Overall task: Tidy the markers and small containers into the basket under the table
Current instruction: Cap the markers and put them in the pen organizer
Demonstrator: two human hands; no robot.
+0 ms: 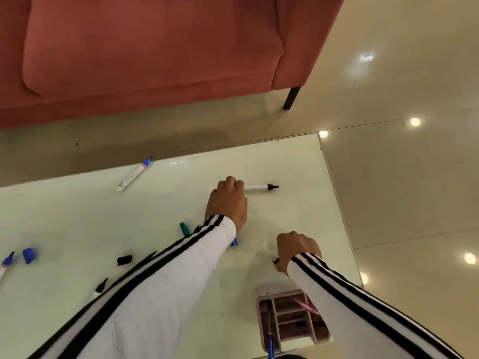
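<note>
The left hand [228, 200] reaches across the pale desk [77, 224] and its fingers [232, 183] curl over the rear end of a black-tipped marker [260, 187]. The marker lies flat, long axis running left to right, uncapped tip pointing toward the desk's right edge. Bare desk surrounds it on the far and right sides.

The right hand [296, 248] rests nearer the person, fingers clenched around a small dark object [276, 260] that is mostly hidden.

Near the far edge lies a blue-tipped marker [134, 173], angled with its tip pointing away and rightward. A teal marker [184, 228] shows beside the left sleeve [166, 275], partly covered by it. At the left lie a blue cap [29, 255], a black cap [124, 260] and another black-tipped marker [99, 288]. A pink compartmented organiser [264, 291] stands at the near edge, a blue pen [270, 343] upright in it. Beyond the desk stands a red sofa [145, 47] on a glossy tiled floor [401, 99].
</note>
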